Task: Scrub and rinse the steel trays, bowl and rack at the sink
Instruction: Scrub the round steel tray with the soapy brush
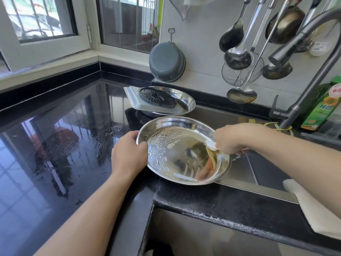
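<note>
Nearest, a pale folded cloth [317, 213] lies over the front lip of the black polished stone bench [212, 204]. Just beyond it, I hold a round shallow steel tray [177, 150], tilted over the left edge of the steel sink [265, 169]. My left hand [128, 154] grips the tray's left rim, fingers curled round the edge. My right hand [234, 138] has its fingers closed on a small white scrubbing pad [211, 145], pressed to the tray's inner right wall. Suds and water beads cover the tray's floor, so I judge the scrubbing step to be under way, with rinsing not yet done.

Farther back, on the bench at the sink's rear left corner, a second round steel tray [184, 102] sits stacked with a pale rectangular tray [132, 98] and carries a dark perforated round rack [156, 97].

Against the far wall hang a grey round basin [166, 61] and several steel ladles [238, 56]; a dark curved tap [302, 100] and a green detergent bottle [321, 108] stand at right.

Risk: the soapy rim could slip from my left fingers if the pad pushes hard, dropping the tray into the sink; suds may also run onto the bench.
</note>
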Demonstrator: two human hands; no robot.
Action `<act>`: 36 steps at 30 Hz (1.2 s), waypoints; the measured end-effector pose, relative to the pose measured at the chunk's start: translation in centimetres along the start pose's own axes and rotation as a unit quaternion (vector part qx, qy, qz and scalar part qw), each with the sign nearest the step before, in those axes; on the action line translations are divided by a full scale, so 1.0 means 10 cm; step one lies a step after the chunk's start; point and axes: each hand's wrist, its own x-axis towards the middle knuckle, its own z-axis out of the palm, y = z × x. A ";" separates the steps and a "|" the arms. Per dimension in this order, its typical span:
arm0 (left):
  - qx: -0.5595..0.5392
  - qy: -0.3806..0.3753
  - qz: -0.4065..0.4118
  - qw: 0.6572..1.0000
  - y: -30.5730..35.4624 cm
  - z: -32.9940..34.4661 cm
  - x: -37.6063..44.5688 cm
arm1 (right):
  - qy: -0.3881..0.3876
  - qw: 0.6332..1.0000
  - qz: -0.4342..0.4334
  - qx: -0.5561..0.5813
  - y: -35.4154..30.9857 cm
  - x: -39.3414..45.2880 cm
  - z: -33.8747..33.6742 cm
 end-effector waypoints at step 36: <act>0.016 -0.003 0.009 1.000 0.03 0.01 -0.04 | 0.101 0.958 -0.130 0.235 -0.49 0.10 0.17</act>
